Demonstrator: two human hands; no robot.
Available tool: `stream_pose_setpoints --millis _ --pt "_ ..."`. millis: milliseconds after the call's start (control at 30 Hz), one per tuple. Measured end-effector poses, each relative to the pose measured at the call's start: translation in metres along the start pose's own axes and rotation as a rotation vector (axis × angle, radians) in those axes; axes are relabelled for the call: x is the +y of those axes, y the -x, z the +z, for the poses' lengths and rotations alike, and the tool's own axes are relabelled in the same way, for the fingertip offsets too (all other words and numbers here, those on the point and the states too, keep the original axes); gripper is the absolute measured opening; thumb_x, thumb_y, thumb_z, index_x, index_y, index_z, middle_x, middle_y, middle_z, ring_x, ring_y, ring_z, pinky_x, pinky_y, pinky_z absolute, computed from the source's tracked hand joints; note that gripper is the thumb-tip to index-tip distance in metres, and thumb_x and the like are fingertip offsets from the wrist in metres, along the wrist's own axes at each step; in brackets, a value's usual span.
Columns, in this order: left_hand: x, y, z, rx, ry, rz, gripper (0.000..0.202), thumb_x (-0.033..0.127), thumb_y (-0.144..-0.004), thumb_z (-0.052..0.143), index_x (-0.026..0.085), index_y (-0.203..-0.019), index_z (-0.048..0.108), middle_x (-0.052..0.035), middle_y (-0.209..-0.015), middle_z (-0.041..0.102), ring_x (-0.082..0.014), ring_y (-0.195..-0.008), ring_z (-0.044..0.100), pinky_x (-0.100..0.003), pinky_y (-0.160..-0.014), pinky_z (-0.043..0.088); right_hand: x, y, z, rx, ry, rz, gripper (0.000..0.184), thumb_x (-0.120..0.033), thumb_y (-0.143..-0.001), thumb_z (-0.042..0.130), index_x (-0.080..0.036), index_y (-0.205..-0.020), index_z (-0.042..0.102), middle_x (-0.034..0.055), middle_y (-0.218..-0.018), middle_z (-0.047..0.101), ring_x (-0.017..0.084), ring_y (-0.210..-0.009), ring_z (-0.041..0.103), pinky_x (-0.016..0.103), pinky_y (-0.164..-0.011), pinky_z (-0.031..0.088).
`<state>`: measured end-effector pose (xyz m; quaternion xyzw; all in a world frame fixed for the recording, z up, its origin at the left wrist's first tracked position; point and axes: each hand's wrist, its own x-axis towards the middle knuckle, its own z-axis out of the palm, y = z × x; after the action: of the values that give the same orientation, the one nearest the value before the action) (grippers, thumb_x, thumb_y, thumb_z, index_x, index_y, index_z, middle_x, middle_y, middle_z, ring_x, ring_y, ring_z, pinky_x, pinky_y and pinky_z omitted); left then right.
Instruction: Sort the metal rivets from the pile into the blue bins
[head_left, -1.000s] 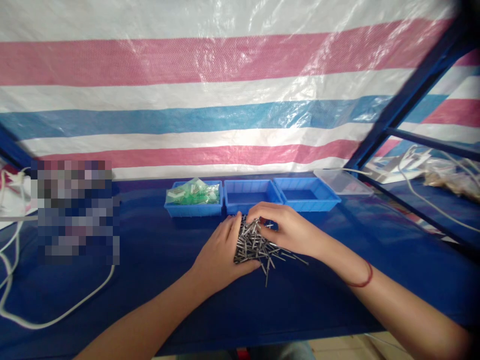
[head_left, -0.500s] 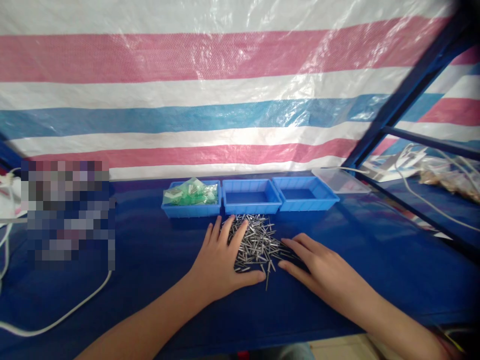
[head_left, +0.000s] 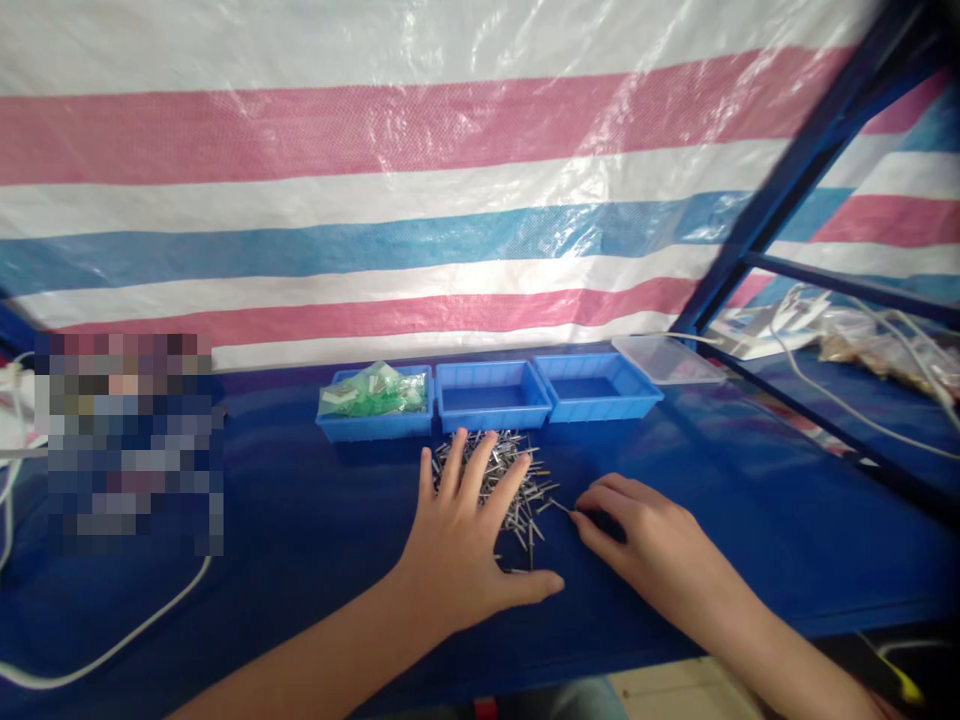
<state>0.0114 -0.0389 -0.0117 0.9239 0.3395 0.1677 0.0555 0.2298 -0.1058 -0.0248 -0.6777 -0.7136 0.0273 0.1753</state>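
A heap of thin metal pins point(head_left: 517, 475) lies on the blue table point(head_left: 315, 530) in front of three small blue trays. My left hand point(head_left: 469, 545) lies flat and open on the left part of the heap, fingers spread over the pins. My right hand point(head_left: 637, 530) rests on the table at the heap's right edge, its fingertips pinched on a single pin that sticks out toward the heap. The left tray point(head_left: 375, 412) holds a green plastic bag; the middle tray point(head_left: 491, 395) and the right tray point(head_left: 596, 386) look empty.
A clear plastic lid point(head_left: 664, 362) lies right of the trays. A white cable point(head_left: 112, 640) curls over the table's left side by a blurred patch. A striped tarp hangs behind. A dark blue frame post point(head_left: 787, 170) rises at right, with cables beyond it.
My right hand left the top of the heap, came down to its right edge and pinched a pin. My left hand opened flat and slid nearer, spreading the pins.
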Motion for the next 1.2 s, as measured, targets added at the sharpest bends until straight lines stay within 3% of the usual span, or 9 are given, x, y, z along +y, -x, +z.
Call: stream_pose_setpoints --millis 167,300,433,500,733,1000,1133,1200 --pt "0.0 -0.005 -0.003 0.036 -0.032 -0.004 0.068 0.059 -0.08 0.056 0.024 -0.138 0.045 -0.0142 -0.146 0.037 -0.0427 -0.138 0.021 -0.069 -0.106 0.018 -0.005 0.001 0.005 0.057 0.065 -0.038 0.019 -0.022 -0.092 0.045 -0.019 -0.08 0.059 0.0058 -0.082 0.06 0.022 -0.077 0.059 0.037 -0.071 0.047" --pt "-0.009 -0.012 -0.017 0.12 0.022 0.082 0.049 0.052 -0.086 0.053 0.022 -0.125 0.058 -0.0102 -0.137 0.048 -0.0354 -0.135 0.031 -0.054 -0.11 0.029 0.0 -0.006 0.0 0.029 0.085 -0.091 0.02 -0.022 -0.094 0.042 -0.018 -0.082 0.059 0.0065 -0.081 0.06 0.023 -0.078 0.058 0.038 -0.073 0.046" --pt "-0.014 -0.023 -0.029 0.203 0.083 0.099 0.031 0.039 -0.089 0.054 0.019 -0.109 0.066 -0.0092 -0.119 0.06 -0.028 -0.119 0.049 -0.045 -0.103 0.04 0.0 -0.002 0.0 0.05 0.033 -0.108 0.017 -0.032 -0.091 0.05 -0.019 -0.096 0.059 0.0074 -0.092 0.062 0.022 -0.083 0.059 0.037 -0.074 0.047" --pt "-0.015 -0.029 -0.032 0.207 0.114 0.099 0.025 0.034 -0.09 0.053 0.019 -0.105 0.067 -0.0086 -0.112 0.063 -0.0253 -0.108 0.055 -0.043 -0.097 0.045 -0.003 0.001 0.004 0.076 0.022 -0.111 0.015 -0.029 -0.092 0.048 -0.02 -0.096 0.059 0.0076 -0.093 0.062 0.022 -0.083 0.059 0.037 -0.073 0.047" --pt "-0.018 -0.029 -0.023 0.236 0.208 0.094 0.02 0.026 -0.09 0.052 0.02 -0.102 0.067 -0.0069 -0.102 0.067 -0.0231 -0.098 0.057 -0.04 -0.088 0.046 -0.017 -0.008 0.018 0.172 0.079 -0.161 0.018 -0.016 -0.094 0.038 -0.02 -0.088 0.055 0.0078 -0.084 0.061 0.021 -0.077 0.057 0.035 -0.071 0.046" --pt "-0.027 -0.021 -0.017 0.184 0.217 0.031 0.024 0.029 -0.092 0.051 0.021 -0.11 0.065 -0.0062 -0.103 0.067 -0.0226 -0.098 0.056 -0.038 -0.089 0.045 -0.023 -0.031 0.008 0.167 0.245 -0.218 0.015 -0.009 -0.089 0.041 -0.018 -0.088 0.053 0.008 -0.082 0.06 0.023 -0.076 0.052 0.035 -0.069 0.037" --pt "-0.026 -0.022 -0.014 0.171 0.199 0.036 0.027 0.031 -0.094 0.049 0.021 -0.114 0.063 -0.0061 -0.104 0.067 -0.0216 -0.095 0.057 -0.037 -0.088 0.044 -0.037 -0.054 -0.006 0.149 0.229 -0.357 0.02 -0.004 -0.086 0.041 -0.017 -0.088 0.055 0.007 -0.08 0.061 0.023 -0.076 0.051 0.034 -0.067 0.033" --pt "-0.027 -0.022 -0.013 0.183 0.194 0.014 0.024 0.029 -0.095 0.046 0.019 -0.107 0.065 -0.006 -0.099 0.067 -0.0203 -0.09 0.057 -0.036 -0.085 0.044 -0.045 -0.069 -0.012 0.145 0.146 -0.469 0.021 -0.003 -0.086 0.039 -0.016 -0.089 0.055 0.0077 -0.083 0.062 0.022 -0.078 0.051 0.034 -0.07 0.035"
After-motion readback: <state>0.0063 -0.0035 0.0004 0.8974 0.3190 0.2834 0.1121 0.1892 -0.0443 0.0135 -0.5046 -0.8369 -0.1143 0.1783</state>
